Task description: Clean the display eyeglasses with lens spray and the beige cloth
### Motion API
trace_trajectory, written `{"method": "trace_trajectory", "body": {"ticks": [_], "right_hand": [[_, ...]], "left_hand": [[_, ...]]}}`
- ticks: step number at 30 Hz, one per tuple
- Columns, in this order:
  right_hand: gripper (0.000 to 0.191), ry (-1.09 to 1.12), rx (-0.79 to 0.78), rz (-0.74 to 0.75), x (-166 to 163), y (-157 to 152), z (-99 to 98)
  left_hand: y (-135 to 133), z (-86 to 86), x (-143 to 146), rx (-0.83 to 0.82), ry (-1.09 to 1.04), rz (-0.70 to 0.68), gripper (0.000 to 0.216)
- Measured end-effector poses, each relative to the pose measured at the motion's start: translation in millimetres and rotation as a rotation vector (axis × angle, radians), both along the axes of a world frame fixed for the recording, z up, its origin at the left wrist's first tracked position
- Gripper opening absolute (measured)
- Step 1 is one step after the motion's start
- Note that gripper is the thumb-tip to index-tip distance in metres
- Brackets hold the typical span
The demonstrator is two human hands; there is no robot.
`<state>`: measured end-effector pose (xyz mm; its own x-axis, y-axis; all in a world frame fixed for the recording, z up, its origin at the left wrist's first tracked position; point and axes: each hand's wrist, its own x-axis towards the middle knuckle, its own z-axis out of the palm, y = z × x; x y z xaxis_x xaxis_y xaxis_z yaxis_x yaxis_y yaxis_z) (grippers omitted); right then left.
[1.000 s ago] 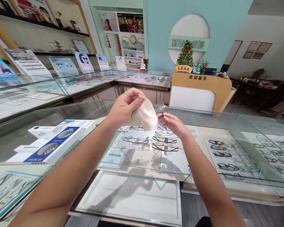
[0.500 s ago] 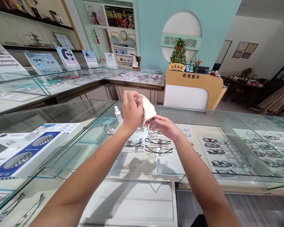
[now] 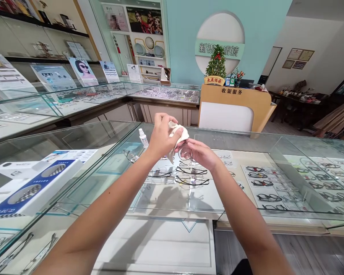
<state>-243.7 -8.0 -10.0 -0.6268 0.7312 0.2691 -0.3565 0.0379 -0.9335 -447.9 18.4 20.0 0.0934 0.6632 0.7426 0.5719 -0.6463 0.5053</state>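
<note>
My left hand (image 3: 161,136) is closed around a beige cleaning cloth (image 3: 178,136), bunched between thumb and fingers. My right hand (image 3: 200,152) pinches a pair of thin-rimmed glasses (image 3: 185,153); one clear round lens shows between the hands. The cloth presses against the glasses. Both hands are held above the glass display counter (image 3: 240,139). A small white spray bottle (image 3: 143,138) stands on the counter just left of my left hand.
Inside the case below lie several black-framed glasses (image 3: 192,175) and rows more to the right (image 3: 268,187). Blue and white boxes (image 3: 31,189) rest at left. A wooden cashier desk (image 3: 236,109) with a small tree (image 3: 216,63) stands behind; more glass counters run along the left wall.
The cloth, first hanging loose from my left hand, came against the lens and is now bunched tighter. The view shifted right, and my hands are closer together.
</note>
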Motion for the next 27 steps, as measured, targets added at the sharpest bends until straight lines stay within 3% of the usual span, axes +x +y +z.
{"method": "trace_trajectory", "body": {"ticks": [4,8,12,15,22,27], "right_hand": [[0.041,-0.002,0.015,0.018,0.6,0.7,-2.7],[0.042,-0.012,0.035,0.009,0.0,-0.6,-3.1],[0.043,-0.013,0.061,0.002,0.5,-3.0,-1.4],[0.041,-0.014,0.079,-0.02,1.5,-3.9,0.4],[0.044,-0.022,0.047,-0.099,0.7,3.4,-2.9],[0.047,0.016,0.002,-0.192,-1.3,11.7,-8.0]], "left_hand": [[-6.0,1.8,0.7,-0.025,-0.019,0.025,0.031],[-18.5,8.6,2.2,0.023,-0.024,0.187,0.04],[-31.3,17.9,3.8,-0.21,-0.003,0.177,0.055],[-31.2,19.6,4.9,-0.326,-0.086,0.019,0.059],[-8.1,4.6,16.7,-0.734,-0.426,-0.661,0.063],[3.3,-4.4,27.6,-0.755,-0.606,-0.796,0.056]]}}
